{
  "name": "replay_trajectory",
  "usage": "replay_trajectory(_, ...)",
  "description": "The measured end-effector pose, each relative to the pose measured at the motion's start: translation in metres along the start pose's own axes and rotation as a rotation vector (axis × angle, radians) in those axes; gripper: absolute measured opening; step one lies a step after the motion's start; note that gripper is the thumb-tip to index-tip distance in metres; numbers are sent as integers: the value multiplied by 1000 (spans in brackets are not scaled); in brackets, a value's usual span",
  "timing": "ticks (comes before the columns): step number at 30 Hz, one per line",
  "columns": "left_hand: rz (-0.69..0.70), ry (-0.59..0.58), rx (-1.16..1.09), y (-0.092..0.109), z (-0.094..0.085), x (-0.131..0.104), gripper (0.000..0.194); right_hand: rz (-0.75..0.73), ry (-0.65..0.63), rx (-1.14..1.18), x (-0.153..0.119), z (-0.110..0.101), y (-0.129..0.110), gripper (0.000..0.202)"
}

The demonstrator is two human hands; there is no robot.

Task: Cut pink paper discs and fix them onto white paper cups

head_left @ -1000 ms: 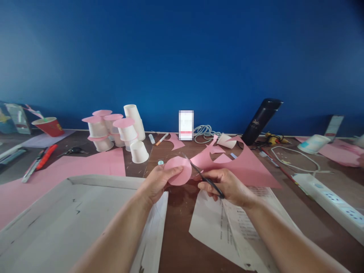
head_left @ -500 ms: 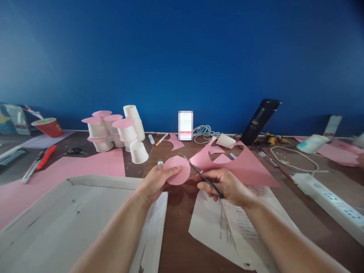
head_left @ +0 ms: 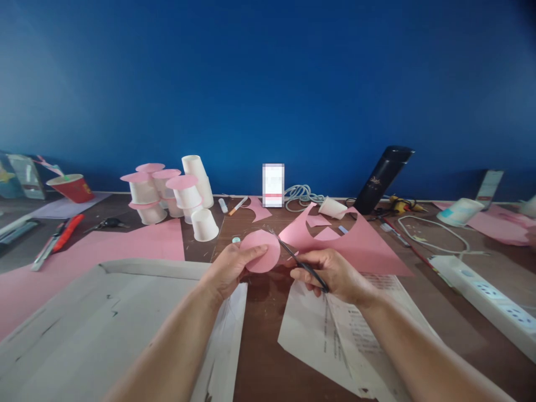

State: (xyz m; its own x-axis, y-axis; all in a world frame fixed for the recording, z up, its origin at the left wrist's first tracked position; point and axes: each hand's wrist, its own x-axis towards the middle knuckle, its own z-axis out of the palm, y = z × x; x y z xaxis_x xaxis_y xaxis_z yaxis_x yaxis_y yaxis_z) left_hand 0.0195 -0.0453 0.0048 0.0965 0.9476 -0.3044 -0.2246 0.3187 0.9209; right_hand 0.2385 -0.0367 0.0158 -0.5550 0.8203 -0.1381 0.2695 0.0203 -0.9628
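Note:
My left hand point(head_left: 230, 268) pinches a pink paper disc point(head_left: 262, 259), the thumb lying on top of it. In my right hand point(head_left: 333, 276) is a pair of scissors point(head_left: 309, 269) with black handles, the fingers wrapped round them. Their blades lie at the disc's upper right edge. Behind my right hand rests a pink sheet point(head_left: 355, 240) with curved pieces cut out of it. To the left of the hands, white paper cups point(head_left: 145, 191) are stacked with pink discs point(head_left: 182, 182) between and on top of them. A single cup point(head_left: 205, 225) stands upside down nearby.
A shallow white tray point(head_left: 154, 267) lies front left, printed papers point(head_left: 310, 329) under my right forearm. At the back are a phone point(head_left: 273, 185), a coiled cable point(head_left: 304, 195) and a leaning black bottle point(head_left: 383, 178). A power strip point(head_left: 486, 293) is at right, a red utility knife point(head_left: 58, 241) at left.
Hardly anything differs. The disc and scissors stay in nearly the same place, and both hands keep their hold.

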Motion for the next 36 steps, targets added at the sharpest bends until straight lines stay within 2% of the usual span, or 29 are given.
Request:
replay_trajectory(9,-7,14,-6,0,2,0,42,9,7,7,-1,0,1,32)
replay_trajectory(13,-4,2,5,1,2,-1,44,21,34,38,2,2,2,38)
replay_trajectory(15,7,-9,-3,1,2,-1,43,3,111,61,5,1,5,41)
replay_trajectory(20,17,8,-55,2,3,-1,41,-16,428,200,16,-9,15,41)
replay_trajectory(23,37,-7,-78,-2,3,1,41,-3,503,250,19,-12,17,42)
replay_trajectory(25,50,1,-91,-4,3,3,41,3,447,255,18,-10,14,44)
replay_trajectory(30,87,46,-112,-7,3,4,41,9,217,162,12,4,11,49)
replay_trajectory(36,105,58,-123,-6,5,3,39,44,123,57,11,8,17,49)
